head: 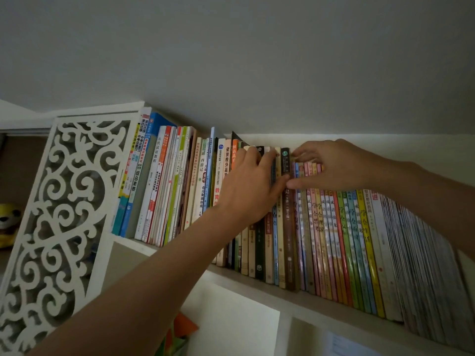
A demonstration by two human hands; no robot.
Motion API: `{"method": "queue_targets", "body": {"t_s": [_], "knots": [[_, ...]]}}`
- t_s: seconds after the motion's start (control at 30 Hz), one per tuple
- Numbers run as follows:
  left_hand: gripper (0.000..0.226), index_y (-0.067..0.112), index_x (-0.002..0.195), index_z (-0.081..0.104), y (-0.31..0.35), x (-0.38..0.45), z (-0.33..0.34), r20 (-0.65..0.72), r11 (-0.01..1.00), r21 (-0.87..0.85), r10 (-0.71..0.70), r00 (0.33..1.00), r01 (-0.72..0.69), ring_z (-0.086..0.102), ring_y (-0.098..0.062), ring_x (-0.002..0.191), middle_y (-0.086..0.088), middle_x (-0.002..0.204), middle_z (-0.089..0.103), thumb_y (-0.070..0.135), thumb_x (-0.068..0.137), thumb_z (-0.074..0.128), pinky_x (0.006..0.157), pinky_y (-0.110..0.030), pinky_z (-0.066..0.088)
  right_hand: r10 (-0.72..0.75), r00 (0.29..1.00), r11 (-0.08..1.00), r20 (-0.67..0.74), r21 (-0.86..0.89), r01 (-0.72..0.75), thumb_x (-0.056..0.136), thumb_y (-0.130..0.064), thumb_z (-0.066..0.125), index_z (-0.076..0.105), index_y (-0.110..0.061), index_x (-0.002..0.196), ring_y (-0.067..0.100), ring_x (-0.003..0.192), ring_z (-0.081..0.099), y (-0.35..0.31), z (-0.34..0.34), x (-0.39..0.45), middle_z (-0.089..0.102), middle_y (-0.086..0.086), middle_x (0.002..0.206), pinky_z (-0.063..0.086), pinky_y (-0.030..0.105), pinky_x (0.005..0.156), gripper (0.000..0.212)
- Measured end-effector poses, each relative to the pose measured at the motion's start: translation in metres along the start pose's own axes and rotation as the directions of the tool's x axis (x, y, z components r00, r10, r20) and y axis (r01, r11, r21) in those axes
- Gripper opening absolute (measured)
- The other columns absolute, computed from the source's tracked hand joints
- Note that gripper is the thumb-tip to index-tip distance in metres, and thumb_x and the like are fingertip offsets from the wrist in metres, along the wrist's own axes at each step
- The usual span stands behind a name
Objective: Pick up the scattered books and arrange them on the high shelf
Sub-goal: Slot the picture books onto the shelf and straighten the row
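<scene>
A long row of upright books [341, 242] fills the high white shelf [259, 278] just under the ceiling. My left hand [246, 186] reaches up from the lower left. Its fingers hook over the tops of a few cream and black books [259, 253] in the middle of the row, and its thumb lies on their spines. My right hand [334, 165] comes in from the right. Its fingertips rest on the top of a dark brown book [288, 227] and its thumb presses that book's spine, next to my left thumb.
A white carved fretwork panel [59, 214] closes the shelf's left end, and a yellow plush toy [7, 222] sits beyond it. Open white compartments [236, 327] lie below the shelf, one holding something orange. The grey ceiling hangs close above the books.
</scene>
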State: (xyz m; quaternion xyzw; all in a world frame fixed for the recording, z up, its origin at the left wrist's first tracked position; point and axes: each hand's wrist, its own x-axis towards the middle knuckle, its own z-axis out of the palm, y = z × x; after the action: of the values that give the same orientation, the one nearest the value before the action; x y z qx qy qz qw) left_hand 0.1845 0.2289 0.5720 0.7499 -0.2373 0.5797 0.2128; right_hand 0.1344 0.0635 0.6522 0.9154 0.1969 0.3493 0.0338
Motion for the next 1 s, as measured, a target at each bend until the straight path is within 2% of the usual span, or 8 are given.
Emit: {"method": "queue_targets", "body": {"t_s": [0.17,0.27,0.33,0.47,0.6,0.77,0.9,1.0], "knots": [[0.048,0.016,0.137,0.044,0.006,0.005,-0.003,0.034,0.981,-0.184,-0.053,0.998,0.058,0.036,-0.015,0.123,-0.002,0.130,0.048,0.037,0.094,0.054,0.097,-0.024,0.028,-0.030,0.997,0.995,0.068,0.097,0.023,0.069,-0.055,0.073,0.014,-0.041,0.149,0.018,0.125,0.050,-0.004,-0.002,-0.001,0.052,-0.002,0.136,0.038,0.025,0.091,0.100],[0.047,0.021,0.140,0.043,0.003,0.004,-0.006,0.138,0.936,-0.316,-0.116,0.984,0.155,0.033,-0.015,0.124,0.000,0.129,0.045,0.034,0.095,0.053,0.102,-0.029,0.030,-0.039,0.991,0.995,0.129,0.096,0.027,0.071,-0.047,0.076,0.032,-0.040,0.143,0.006,0.100,0.055,-0.014,-0.007,0.007,0.051,-0.024,0.104,0.039,0.017,0.077,0.084],[0.048,0.022,0.142,0.040,0.000,0.002,-0.006,0.126,0.969,-0.224,-0.083,0.989,0.110,0.033,-0.015,0.122,-0.002,0.127,0.045,0.035,0.097,0.049,0.096,-0.026,0.028,-0.036,0.997,0.996,0.073,0.086,0.029,0.071,-0.046,0.078,0.041,-0.037,0.136,0.001,0.082,0.051,-0.016,-0.005,0.012,0.048,-0.023,0.089,0.035,0.014,0.063,0.075],[0.047,0.023,0.141,0.041,-0.002,-0.001,-0.007,0.022,1.000,0.003,-0.001,1.000,0.001,0.038,-0.015,0.113,-0.003,0.117,0.046,0.042,0.098,0.042,0.087,-0.026,0.036,-0.041,0.999,0.994,0.007,0.099,0.040,0.069,-0.047,0.078,0.044,-0.036,0.133,0.004,0.082,0.051,-0.006,0.002,0.009,0.053,-0.012,0.098,0.034,0.013,0.060,0.074],[0.048,0.024,0.141,0.039,0.006,0.000,-0.006,0.058,0.999,0.052,-0.019,0.998,0.016,0.038,-0.018,0.115,-0.005,0.121,0.045,0.046,0.098,0.038,0.085,-0.027,0.033,-0.070,0.997,0.994,-0.029,0.078,0.072,0.070,-0.047,0.079,0.044,-0.034,0.134,0.007,0.086,0.053,-0.003,0.000,0.005,0.052,-0.011,0.100,0.036,0.014,0.061,0.075],[0.045,0.021,0.129,0.040,0.008,0.001,-0.010,0.047,0.972,-0.211,-0.100,0.994,0.108,0.044,-0.016,0.117,-0.003,0.126,0.047,0.037,0.091,0.058,0.090,-0.026,0.040,-0.084,0.996,0.994,-0.032,0.073,0.086,0.070,-0.048,0.079,0.042,-0.033,0.136,0.007,0.090,0.051,-0.002,0.003,0.006,0.050,-0.013,0.101,0.040,0.021,0.069,0.078],[0.043,0.019,0.118,0.031,0.011,-0.014,-0.024,-0.077,0.896,-0.432,-0.149,0.986,0.102,0.066,-0.011,0.086,0.001,0.105,0.060,0.020,0.090,0.064,0.059,-0.019,0.057,-0.105,0.992,0.989,0.065,0.113,0.098,0.057,-0.053,0.084,0.043,-0.035,0.132,0.008,0.097,0.059,-0.001,0.003,0.009,0.060,-0.013,0.110,0.050,0.027,0.080,0.087],[0.056,0.021,0.127,0.027,0.016,-0.030,-0.019,0.064,0.773,-0.571,-0.295,0.953,0.277,0.065,-0.005,0.078,0.010,0.090,0.058,0.016,0.088,0.067,0.060,-0.016,0.056,-0.092,0.994,0.992,0.053,0.087,0.087,0.053,-0.057,0.083,0.040,-0.037,0.135,0.012,0.104,0.058,-0.004,0.005,0.011,0.061,-0.009,0.116,0.051,0.039,0.089,0.095]]}}
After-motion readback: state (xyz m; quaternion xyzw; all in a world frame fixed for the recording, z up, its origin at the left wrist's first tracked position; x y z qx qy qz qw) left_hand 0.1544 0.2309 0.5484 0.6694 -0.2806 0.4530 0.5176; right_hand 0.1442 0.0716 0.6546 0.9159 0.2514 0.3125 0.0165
